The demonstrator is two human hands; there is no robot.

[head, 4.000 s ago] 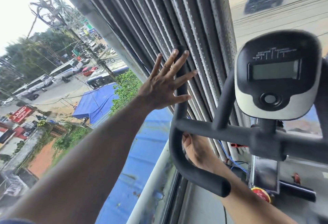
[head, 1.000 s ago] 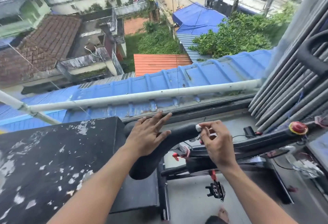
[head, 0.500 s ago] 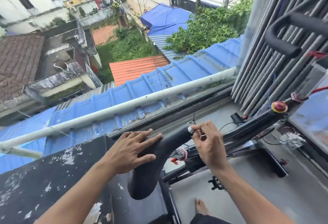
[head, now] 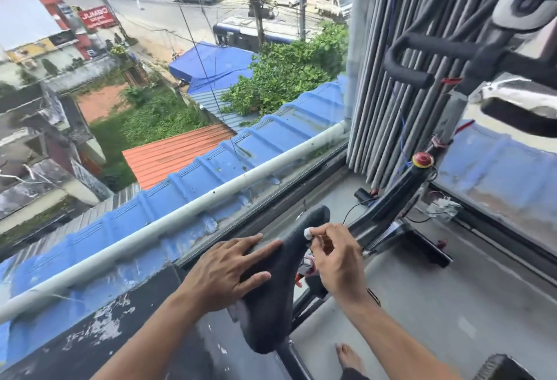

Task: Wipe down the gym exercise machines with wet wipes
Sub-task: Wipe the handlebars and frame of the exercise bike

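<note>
- The black saddle [head: 280,277] of the exercise bike is being worked on right now, low in the middle of the view, beside the big window.
- The saddle is steadied by the left hand [head: 224,274], laid flat with the fingers spread and straight across its left flank; nothing is gripped.
- A small white wad, taken to be the wet wipe [head: 307,232], is pinched at the fingertips of the right hand [head: 334,262] and pressed against the saddle's narrow nose.
- The wipe is bunched very small, so only a narrow patch can be covered at each pass.
- No damp sheen can be made out on the saddle, so how much of it is already cleaned cannot be told.
- Judged from this, the saddle step is under way and not finished: the broad rear of the seat is yet to be reached by the wipe.
- The handlebar [head: 422,57] and the console [head: 530,0] are seen up at the right, well apart from both hands; whether they have been wiped cannot be read.
- The frame [head: 391,198] with its red knob [head: 423,159] is left untouched at this moment.
</note>
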